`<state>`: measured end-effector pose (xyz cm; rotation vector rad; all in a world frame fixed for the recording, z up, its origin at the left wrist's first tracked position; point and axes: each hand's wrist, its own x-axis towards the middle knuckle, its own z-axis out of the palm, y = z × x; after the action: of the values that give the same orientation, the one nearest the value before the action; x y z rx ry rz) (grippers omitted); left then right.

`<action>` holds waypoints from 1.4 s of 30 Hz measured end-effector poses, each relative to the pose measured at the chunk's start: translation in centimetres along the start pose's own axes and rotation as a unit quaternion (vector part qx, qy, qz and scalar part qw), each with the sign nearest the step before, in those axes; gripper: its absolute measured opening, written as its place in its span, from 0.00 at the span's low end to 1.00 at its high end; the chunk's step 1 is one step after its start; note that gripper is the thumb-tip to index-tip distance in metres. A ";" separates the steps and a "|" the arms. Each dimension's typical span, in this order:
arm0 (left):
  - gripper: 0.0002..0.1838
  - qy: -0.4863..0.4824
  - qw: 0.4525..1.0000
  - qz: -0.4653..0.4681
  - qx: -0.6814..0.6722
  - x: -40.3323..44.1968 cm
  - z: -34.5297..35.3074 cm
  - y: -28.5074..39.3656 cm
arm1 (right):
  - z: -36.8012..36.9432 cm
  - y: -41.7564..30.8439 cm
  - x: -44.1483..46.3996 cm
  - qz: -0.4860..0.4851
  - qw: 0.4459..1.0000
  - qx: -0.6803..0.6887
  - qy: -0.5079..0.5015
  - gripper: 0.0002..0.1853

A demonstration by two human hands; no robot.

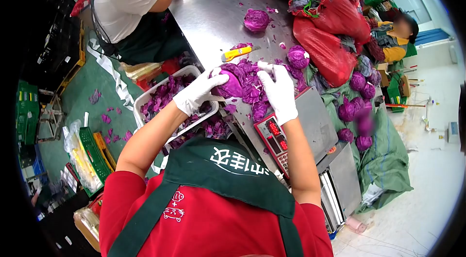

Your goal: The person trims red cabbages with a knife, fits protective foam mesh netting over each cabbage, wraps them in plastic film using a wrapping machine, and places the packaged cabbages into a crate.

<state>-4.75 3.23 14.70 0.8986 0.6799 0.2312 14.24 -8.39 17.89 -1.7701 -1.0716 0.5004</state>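
My left hand [200, 90], in a white glove, grips a red cabbage [228, 85] from its left side, the thumb lying on top. My right hand [280, 91], gloved too, is at the right of a heap of loose cabbage leaves [251, 87]. Its thumb and fingers are apart, and I see nothing held in them. Just beyond the heap lies a yellow utility knife [237, 53] on the steel table [213, 19]. Another red cabbage [297, 57] rests beyond my right hand, and one more cabbage [256, 20] is farther up the table.
A white crate [139, 106] of leaves stands below left. A digital scale [275, 138] with red digits sits by my right forearm. Red mesh sacks [324, 53] pile up at the right, near several cabbages on green sheeting [383, 155]. A co-worker [128, 4] works at upper left.
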 end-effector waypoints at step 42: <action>0.30 -0.004 0.988 0.088 0.130 -1.4 1.5 -0.1 | 1.4 -2.8 -1.2 -0.393 0.880 -0.266 0.009 0.14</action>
<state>-4.91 1.56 15.96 1.2108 0.6322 0.3004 11.33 -8.25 19.63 -1.5722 -1.9035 -0.3526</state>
